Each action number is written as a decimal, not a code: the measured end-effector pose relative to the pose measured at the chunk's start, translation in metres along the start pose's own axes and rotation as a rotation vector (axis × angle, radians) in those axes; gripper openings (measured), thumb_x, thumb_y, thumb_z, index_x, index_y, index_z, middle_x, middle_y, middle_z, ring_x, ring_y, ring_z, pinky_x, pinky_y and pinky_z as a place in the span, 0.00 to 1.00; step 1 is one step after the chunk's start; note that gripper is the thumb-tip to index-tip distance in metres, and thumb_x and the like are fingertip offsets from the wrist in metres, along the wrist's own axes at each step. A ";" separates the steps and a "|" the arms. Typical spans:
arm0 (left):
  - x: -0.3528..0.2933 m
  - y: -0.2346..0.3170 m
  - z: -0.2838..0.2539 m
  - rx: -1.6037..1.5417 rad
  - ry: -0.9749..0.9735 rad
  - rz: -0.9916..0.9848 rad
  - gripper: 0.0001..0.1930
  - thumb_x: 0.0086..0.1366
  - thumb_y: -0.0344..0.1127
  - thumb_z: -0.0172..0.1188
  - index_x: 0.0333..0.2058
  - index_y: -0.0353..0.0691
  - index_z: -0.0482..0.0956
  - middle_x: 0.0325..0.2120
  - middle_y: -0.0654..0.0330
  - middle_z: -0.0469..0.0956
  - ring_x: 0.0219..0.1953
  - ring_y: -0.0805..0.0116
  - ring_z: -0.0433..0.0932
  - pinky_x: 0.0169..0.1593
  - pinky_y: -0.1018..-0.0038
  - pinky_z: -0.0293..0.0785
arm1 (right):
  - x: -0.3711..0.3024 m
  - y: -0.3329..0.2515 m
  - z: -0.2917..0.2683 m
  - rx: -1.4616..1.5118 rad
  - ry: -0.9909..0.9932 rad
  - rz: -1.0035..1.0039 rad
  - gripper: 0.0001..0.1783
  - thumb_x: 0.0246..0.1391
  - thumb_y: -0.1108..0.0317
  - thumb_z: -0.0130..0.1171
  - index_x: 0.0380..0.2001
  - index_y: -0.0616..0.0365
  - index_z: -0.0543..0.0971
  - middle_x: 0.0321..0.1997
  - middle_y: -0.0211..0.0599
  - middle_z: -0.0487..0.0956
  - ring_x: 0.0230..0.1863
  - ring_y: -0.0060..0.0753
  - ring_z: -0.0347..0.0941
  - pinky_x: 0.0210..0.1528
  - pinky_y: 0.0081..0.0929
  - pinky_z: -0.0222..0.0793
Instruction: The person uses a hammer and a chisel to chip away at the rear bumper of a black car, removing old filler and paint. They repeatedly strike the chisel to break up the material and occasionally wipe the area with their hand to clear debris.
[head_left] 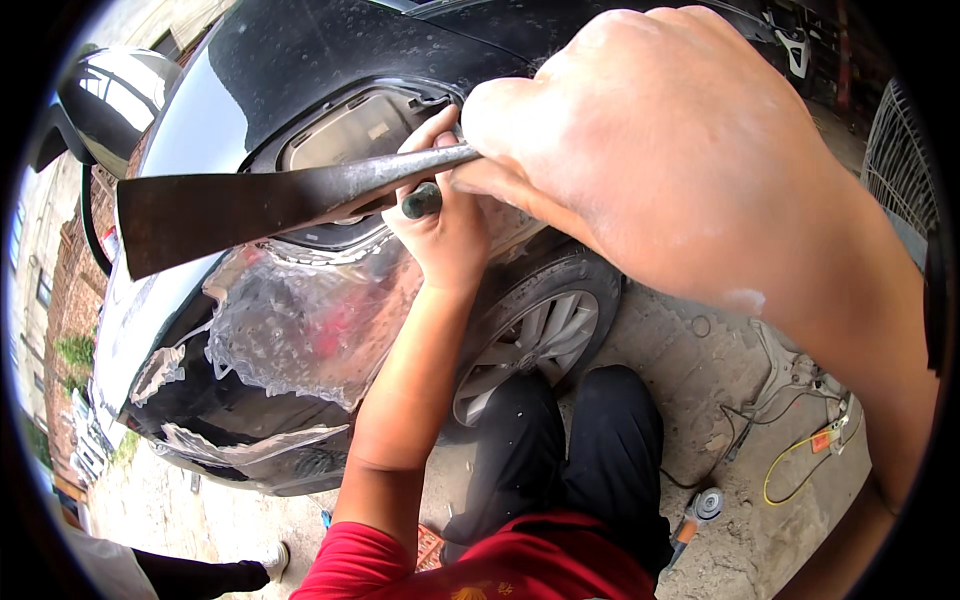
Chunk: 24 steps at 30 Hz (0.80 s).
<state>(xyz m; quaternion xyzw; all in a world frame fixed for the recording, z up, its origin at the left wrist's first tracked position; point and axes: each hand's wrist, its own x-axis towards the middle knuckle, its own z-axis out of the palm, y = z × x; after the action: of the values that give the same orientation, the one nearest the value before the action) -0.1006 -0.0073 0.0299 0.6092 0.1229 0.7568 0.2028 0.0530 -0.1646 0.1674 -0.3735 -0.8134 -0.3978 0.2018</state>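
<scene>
R hand (640, 130) big in fg, up over the car's side, fist closed round the narrow end of a flat-bladed metal tool (220, 220); finger detail mostly hidden, back of hand faces cam. Tool runs approx. horiz. to the left from the fist, thin bare-metal neck widening to a broad dark blade, in front of car body from the cam's POV; contact w/ panel: can't tell. L hand (452, 235) below/behind the tool neck, fingers wrapped on a rod (421, 201), round dark end pointing at cam, rest hidden. Black car (400, 45) fills the bg: oval opening w/ beige insert (350, 130) up by the hands, rough grey stripped patch (290, 320) w/ red smear below it, torn edges lower left. Wheel (540, 335), multi-spoke, right of L forearm. Wearer's in red shirt (540, 560) + dark trousers (565, 450), knees near wheel. On concrete floor (660, 330), lower right: angle grinder (695, 520), yellow cable (775, 485) further right. Wire rack (900, 150) at right edge. Another person's leg (200, 572) + shoe (275, 560), bottom left.
</scene>
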 end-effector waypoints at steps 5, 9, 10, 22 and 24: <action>0.001 -0.011 0.006 -0.057 0.011 0.098 0.12 0.74 0.26 0.58 0.53 0.31 0.81 0.47 0.57 0.83 0.48 0.74 0.79 0.54 0.76 0.74 | -0.004 -0.003 -0.007 0.003 -0.022 0.000 0.15 0.58 0.55 0.66 0.29 0.54 0.77 0.19 0.36 0.76 0.23 0.45 0.77 0.25 0.39 0.69; -0.002 -0.005 0.004 0.122 -0.017 0.076 0.13 0.74 0.25 0.58 0.54 0.31 0.81 0.44 0.60 0.82 0.41 0.79 0.76 0.48 0.80 0.73 | -0.009 -0.005 -0.007 0.030 -0.046 0.017 0.16 0.58 0.55 0.67 0.28 0.54 0.76 0.19 0.35 0.76 0.23 0.45 0.77 0.25 0.39 0.69; -0.007 -0.001 -0.001 0.037 -0.045 -0.001 0.13 0.73 0.24 0.57 0.54 0.31 0.80 0.44 0.60 0.82 0.39 0.80 0.74 0.46 0.81 0.71 | -0.011 -0.005 -0.008 0.042 -0.038 0.024 0.16 0.58 0.55 0.67 0.28 0.54 0.76 0.19 0.35 0.76 0.23 0.45 0.77 0.25 0.39 0.68; -0.009 -0.005 -0.020 0.089 -0.228 -0.030 0.13 0.70 0.29 0.59 0.50 0.32 0.86 0.40 0.56 0.87 0.43 0.71 0.82 0.53 0.74 0.76 | -0.088 -0.004 0.016 0.459 0.021 0.614 0.13 0.64 0.66 0.62 0.29 0.65 0.77 0.20 0.50 0.69 0.21 0.51 0.70 0.26 0.37 0.63; -0.008 -0.004 -0.018 0.082 -0.195 -0.036 0.13 0.71 0.28 0.59 0.51 0.32 0.86 0.41 0.56 0.87 0.44 0.72 0.82 0.53 0.74 0.76 | -0.091 -0.005 0.015 0.462 0.010 0.629 0.14 0.64 0.67 0.62 0.27 0.64 0.76 0.19 0.47 0.70 0.21 0.50 0.70 0.26 0.37 0.63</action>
<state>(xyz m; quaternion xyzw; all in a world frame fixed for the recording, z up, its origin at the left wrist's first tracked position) -0.1164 -0.0062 0.0175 0.6853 0.1444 0.6846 0.2024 0.1069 -0.1950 0.0987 -0.5472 -0.7265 -0.1246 0.3966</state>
